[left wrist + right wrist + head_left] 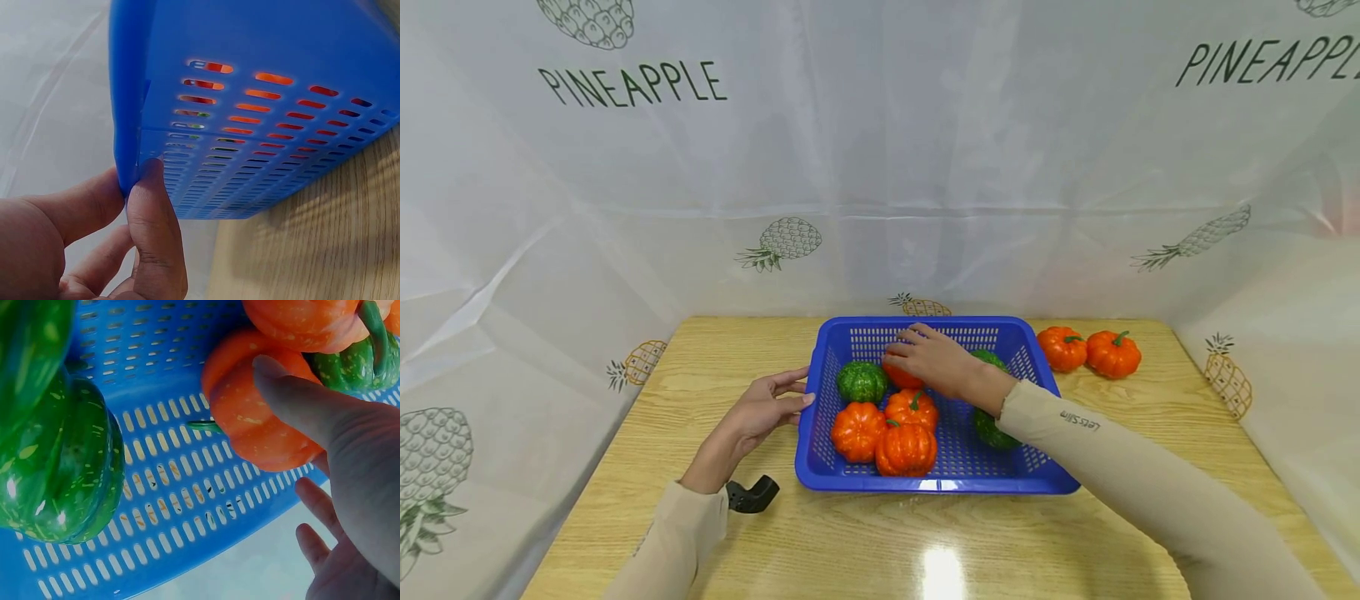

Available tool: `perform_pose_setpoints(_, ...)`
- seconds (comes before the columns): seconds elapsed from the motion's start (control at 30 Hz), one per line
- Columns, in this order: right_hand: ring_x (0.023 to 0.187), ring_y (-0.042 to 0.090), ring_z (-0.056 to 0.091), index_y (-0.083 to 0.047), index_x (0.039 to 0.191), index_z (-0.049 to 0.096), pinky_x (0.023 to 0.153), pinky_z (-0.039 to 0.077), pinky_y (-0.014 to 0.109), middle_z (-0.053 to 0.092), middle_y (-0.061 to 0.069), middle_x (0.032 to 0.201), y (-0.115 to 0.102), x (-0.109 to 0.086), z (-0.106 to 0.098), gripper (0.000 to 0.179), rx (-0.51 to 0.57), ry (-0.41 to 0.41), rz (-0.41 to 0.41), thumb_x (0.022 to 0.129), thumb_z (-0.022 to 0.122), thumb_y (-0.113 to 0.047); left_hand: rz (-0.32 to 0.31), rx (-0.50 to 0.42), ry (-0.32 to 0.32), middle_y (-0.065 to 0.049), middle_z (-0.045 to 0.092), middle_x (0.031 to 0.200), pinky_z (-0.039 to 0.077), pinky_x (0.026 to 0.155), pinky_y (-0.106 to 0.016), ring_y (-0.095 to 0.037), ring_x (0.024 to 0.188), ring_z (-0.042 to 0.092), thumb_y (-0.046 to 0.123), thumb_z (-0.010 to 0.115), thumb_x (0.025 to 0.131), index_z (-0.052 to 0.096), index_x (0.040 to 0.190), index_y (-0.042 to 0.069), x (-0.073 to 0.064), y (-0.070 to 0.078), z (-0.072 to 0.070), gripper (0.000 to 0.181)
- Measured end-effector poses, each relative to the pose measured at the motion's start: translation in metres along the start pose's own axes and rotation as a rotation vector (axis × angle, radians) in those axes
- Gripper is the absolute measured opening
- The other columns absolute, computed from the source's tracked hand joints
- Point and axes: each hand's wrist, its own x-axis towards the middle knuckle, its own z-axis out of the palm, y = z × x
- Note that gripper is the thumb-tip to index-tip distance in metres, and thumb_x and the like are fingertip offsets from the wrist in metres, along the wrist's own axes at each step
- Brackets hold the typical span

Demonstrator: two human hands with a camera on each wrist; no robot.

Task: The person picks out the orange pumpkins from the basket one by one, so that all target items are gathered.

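Observation:
My left hand (763, 412) pinches the left rim of a blue plastic basket (802, 454); in the left wrist view its thumb and finger (153, 231) close on the rim from both sides. Inside the basket, toward the back, my right hand (934, 360) holds an orange pumpkin (262, 406) with the thumb across it and other fingers partly hidden behind. Several more orange pumpkins (906, 451) lie in the basket's left half, beside a green pumpkin (862, 382). More green pumpkins (56, 462) are at the right side, partly covered by my right arm.
Two orange pumpkins (1113, 354) sit on the wooden table (865, 542) to the right of the basket. A black curved object (754, 494) lies by my left wrist. White sheeting (880, 167) printed with pineapples hangs behind the table and along both sides.

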Motion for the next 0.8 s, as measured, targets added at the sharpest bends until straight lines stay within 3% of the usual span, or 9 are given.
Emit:
perform_pose_setpoints(0.27,0.138,0.027,0.054,-0.018,0.145,0.065,0.122,0.039,0.049,0.065,0.001,0.144,0.005,-0.003,-0.004,0.07,-0.015,-0.004,0.019,0.082,0.094,-0.017,0.013,-0.001,-0.021,-0.03,0.05,0.143,0.061,0.079,-0.025,-0.012,0.085,0.068,0.005,0.064,0.105,0.034,0.162,-0.005,0.0,0.0,0.0,0.066)
perform_pose_setpoints(0.5,0.139,0.029,0.053,-0.018,0.148,0.064,0.121,0.039,0.05,0.065,0.0,0.146,0.01,-0.011,-0.012,0.069,0.007,-0.011,0.053,0.086,0.09,-0.034,0.015,-0.002,-0.024,-0.03,0.049,0.144,0.06,0.077,-0.023,-0.01,0.083,0.067,0.004,0.063,0.106,0.034,0.163,-0.004,-0.001,0.0,0.0,0.064)
perform_pose_setpoints(0.8,0.142,0.033,0.052,-0.015,0.151,0.061,0.122,0.038,0.053,0.065,0.003,0.147,0.015,-0.031,-0.028,0.074,0.053,0.046,0.111,0.087,0.083,-0.046,-0.006,-0.001,-0.011,-0.029,0.05,0.143,0.059,0.077,-0.023,-0.01,0.083,0.066,0.003,0.062,0.106,0.036,0.163,-0.002,0.001,0.0,0.0,0.063)
